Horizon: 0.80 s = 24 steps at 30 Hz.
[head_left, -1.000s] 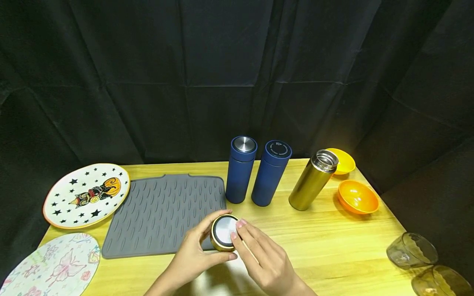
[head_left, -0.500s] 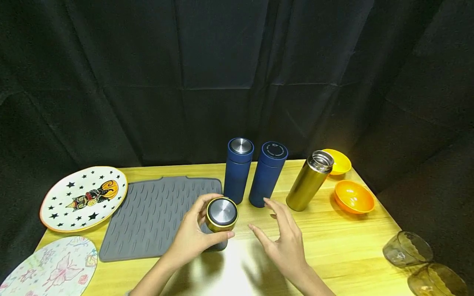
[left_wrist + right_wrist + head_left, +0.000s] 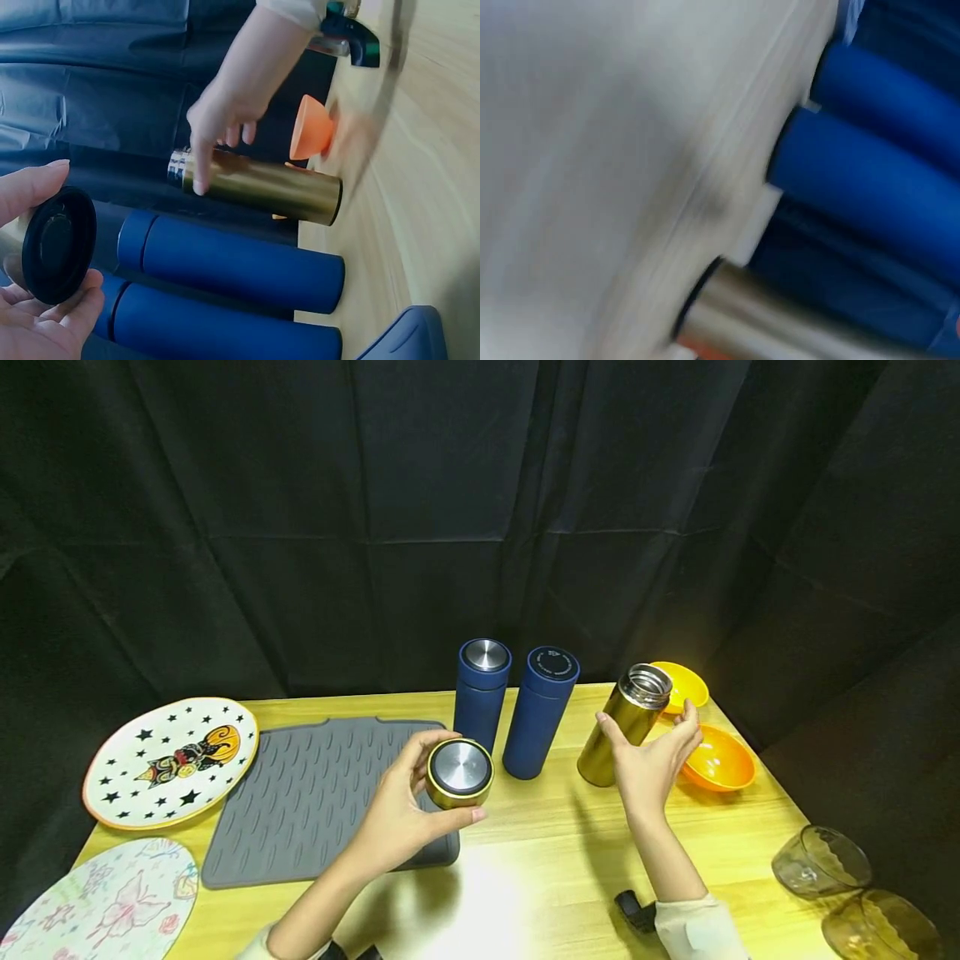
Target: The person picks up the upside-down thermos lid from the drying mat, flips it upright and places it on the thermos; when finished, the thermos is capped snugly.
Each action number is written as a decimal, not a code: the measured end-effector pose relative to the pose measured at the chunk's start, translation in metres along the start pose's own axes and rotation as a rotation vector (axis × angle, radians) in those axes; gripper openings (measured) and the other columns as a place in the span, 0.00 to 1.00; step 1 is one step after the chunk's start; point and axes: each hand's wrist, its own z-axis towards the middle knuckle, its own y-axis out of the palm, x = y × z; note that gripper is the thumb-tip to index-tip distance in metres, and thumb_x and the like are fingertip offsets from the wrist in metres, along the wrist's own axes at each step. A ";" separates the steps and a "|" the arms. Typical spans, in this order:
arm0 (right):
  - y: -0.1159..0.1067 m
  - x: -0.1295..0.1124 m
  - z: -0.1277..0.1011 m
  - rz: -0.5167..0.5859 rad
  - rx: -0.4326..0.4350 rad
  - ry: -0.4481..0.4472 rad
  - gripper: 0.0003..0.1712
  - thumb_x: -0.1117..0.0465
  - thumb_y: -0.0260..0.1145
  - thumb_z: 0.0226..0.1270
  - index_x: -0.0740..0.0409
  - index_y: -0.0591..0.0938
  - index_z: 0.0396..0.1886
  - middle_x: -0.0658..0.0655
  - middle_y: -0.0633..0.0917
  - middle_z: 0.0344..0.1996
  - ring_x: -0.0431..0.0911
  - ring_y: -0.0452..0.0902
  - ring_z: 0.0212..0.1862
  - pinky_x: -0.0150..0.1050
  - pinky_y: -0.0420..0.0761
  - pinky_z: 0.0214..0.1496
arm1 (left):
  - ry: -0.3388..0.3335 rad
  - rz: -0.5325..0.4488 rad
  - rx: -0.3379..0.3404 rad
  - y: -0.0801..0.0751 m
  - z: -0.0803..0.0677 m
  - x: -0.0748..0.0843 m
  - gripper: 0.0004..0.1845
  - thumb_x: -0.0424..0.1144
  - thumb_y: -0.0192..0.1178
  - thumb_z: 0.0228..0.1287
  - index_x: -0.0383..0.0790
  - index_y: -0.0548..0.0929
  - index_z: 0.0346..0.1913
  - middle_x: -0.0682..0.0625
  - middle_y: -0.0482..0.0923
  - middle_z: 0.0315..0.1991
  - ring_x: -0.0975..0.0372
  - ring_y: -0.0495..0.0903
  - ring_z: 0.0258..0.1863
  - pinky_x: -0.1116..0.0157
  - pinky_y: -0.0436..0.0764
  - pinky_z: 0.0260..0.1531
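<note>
A glossy gold metal flask [image 3: 626, 727] (brushed steel rim) is seen on a smooth pale wood table [image 3: 735, 852]; beside the flask, two matt blue bottles [image 3: 536, 714].

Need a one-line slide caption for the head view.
Left hand holds a gold lid above the grey mat while the right hand reaches around the open gold flask beside two blue flasks.

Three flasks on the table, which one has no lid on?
The gold flask, rightmost by the orange bowls: its steel mouth is bare. Both blue flasks are capped.
</note>
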 end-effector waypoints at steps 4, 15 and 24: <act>0.006 0.016 0.020 -0.012 -0.061 0.009 0.59 0.55 0.79 0.52 0.57 0.52 0.76 0.65 0.64 0.70 0.57 0.59 0.72 0.50 0.57 0.76 | 0.006 0.001 -0.002 0.000 0.001 0.001 0.42 0.32 0.80 0.43 0.46 0.71 0.64 0.48 0.76 0.59 0.57 0.77 0.54 0.63 0.78 0.51; -0.002 0.014 -0.008 0.008 -0.133 -0.071 0.46 0.60 0.80 0.51 0.63 0.64 0.66 0.62 0.77 0.57 0.52 0.73 0.56 0.46 0.70 0.60 | -0.004 0.001 0.031 -0.006 -0.001 0.005 0.42 0.31 0.79 0.44 0.43 0.70 0.64 0.48 0.79 0.57 0.58 0.78 0.53 0.63 0.77 0.52; 0.001 -0.019 -0.069 0.087 -0.319 -0.092 0.44 0.62 0.81 0.48 0.61 0.68 0.63 0.58 0.81 0.52 0.44 0.74 0.47 0.35 0.70 0.49 | -0.019 0.030 0.060 -0.003 -0.001 0.010 0.42 0.31 0.79 0.44 0.45 0.70 0.64 0.49 0.80 0.56 0.59 0.78 0.54 0.61 0.77 0.54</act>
